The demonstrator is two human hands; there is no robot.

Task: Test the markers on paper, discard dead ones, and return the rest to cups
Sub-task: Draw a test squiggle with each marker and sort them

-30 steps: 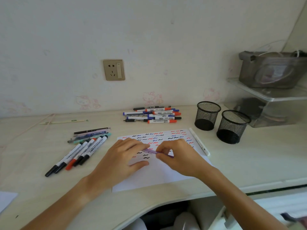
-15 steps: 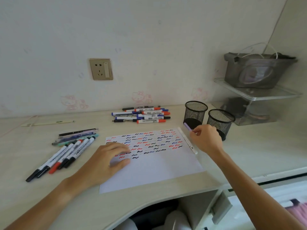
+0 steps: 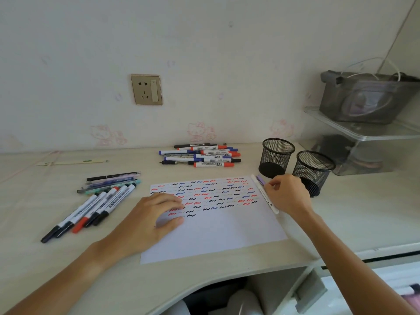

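A white paper covered in red, blue and black squiggles lies on the desk. My left hand rests flat on its left part, fingers spread. My right hand is at the paper's right edge and pinches a purple marker, which lies low beside a white pen on the desk. Two black mesh cups stand just behind that hand. Both look empty. A pile of markers lies behind the paper, and another group of markers and pens lies to the left.
A clear shelf with a grey pouch stands at the back right. A wall socket is on the wall. A thin wooden stick lies at the back left. The desk's front edge curves inward below the paper.
My right hand carried the purple marker from the middle of the paper to its right edge and has lowered it beside the white pen. My left hand stayed on the paper.
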